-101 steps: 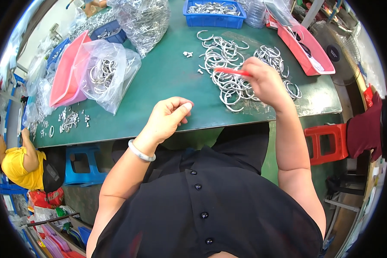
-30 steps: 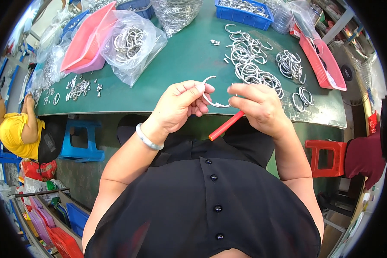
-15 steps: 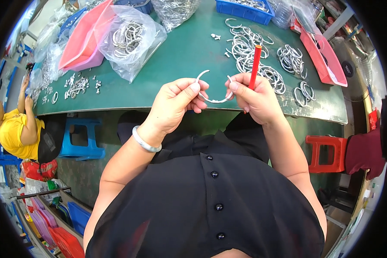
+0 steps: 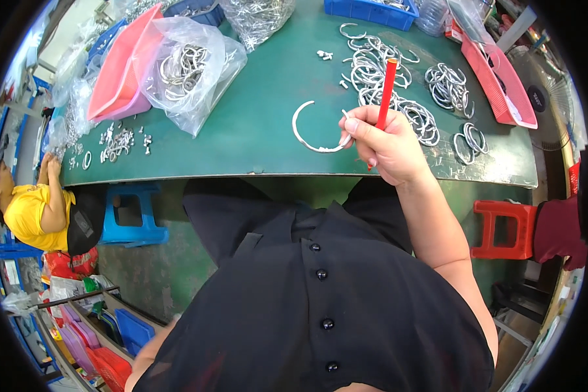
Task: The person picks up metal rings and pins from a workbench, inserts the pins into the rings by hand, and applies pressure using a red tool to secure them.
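Above the table's front edge, my right hand (image 4: 396, 149) is closed around one end of an open silver bangle (image 4: 296, 132). A red pen (image 4: 387, 95) with an orange end stands up out of the same hand. The bangle's other end is free, its gap facing up and to the right. Of my left arm (image 4: 151, 346), only a strip of forearm shows beside my black shirt at lower left; the hand itself is out of sight. Just beyond my right hand lies a loose heap of silver bangles (image 4: 372, 68).
More bangles lie in a pile (image 4: 447, 88) and a small stack (image 4: 470, 142) on the right. A plastic bag (image 4: 219, 81) of bangles leans by a pink basket (image 4: 121, 59). Small metal parts (image 4: 116, 142) sit at left. A person in yellow (image 4: 36, 212) works there. Stools flank me.
My left hand has let go of the bangle and dropped down to the lower left, out of view. The right hand keeps the bangle and the pen in nearly the same place.
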Action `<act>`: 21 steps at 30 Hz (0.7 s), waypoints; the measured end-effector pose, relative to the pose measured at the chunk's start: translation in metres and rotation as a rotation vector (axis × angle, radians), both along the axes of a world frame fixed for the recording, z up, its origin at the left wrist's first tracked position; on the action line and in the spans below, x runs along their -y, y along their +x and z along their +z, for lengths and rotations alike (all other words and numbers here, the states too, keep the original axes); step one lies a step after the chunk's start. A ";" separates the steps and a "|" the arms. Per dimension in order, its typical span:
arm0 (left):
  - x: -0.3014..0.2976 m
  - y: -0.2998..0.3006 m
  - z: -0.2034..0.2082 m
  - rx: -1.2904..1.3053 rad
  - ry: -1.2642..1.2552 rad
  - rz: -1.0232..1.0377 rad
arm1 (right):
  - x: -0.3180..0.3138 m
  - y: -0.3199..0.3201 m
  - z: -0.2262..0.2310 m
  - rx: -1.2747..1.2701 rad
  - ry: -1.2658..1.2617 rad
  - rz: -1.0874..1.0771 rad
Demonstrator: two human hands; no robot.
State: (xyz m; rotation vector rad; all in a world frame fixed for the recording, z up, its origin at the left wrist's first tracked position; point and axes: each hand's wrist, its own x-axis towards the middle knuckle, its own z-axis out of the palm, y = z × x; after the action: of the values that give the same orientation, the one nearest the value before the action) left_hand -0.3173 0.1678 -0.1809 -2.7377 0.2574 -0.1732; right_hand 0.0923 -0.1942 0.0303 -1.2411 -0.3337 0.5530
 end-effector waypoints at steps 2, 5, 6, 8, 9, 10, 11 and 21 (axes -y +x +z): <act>0.029 -0.020 -0.020 -0.137 -0.260 0.208 | -0.004 0.000 -0.002 -0.023 -0.030 -0.001; 0.063 -0.024 -0.035 -0.470 -0.768 0.930 | -0.009 0.003 -0.003 -0.004 -0.040 0.008; 0.068 -0.019 -0.037 -0.480 -0.846 1.024 | -0.011 0.003 -0.003 0.006 -0.051 0.027; 0.070 -0.012 -0.041 -0.476 -0.928 1.111 | -0.013 0.005 -0.003 -0.009 -0.061 0.032; 0.068 -0.007 -0.043 -0.464 -0.947 1.121 | -0.014 0.007 -0.004 -0.015 -0.055 0.026; 0.068 -0.004 -0.043 -0.463 -0.960 1.135 | -0.015 0.008 -0.005 -0.022 -0.050 0.021; 0.068 -0.004 -0.043 -0.461 -0.974 1.145 | -0.015 0.008 -0.005 -0.021 -0.051 0.031; 0.070 0.000 -0.042 -0.447 -1.025 1.196 | -0.019 0.012 -0.003 -0.028 -0.030 0.055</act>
State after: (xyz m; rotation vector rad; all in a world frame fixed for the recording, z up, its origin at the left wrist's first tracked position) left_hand -0.3175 0.0974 -0.2230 -3.2056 -1.7587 0.8364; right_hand 0.1044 -0.1752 0.0277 -1.2549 -0.3377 0.6245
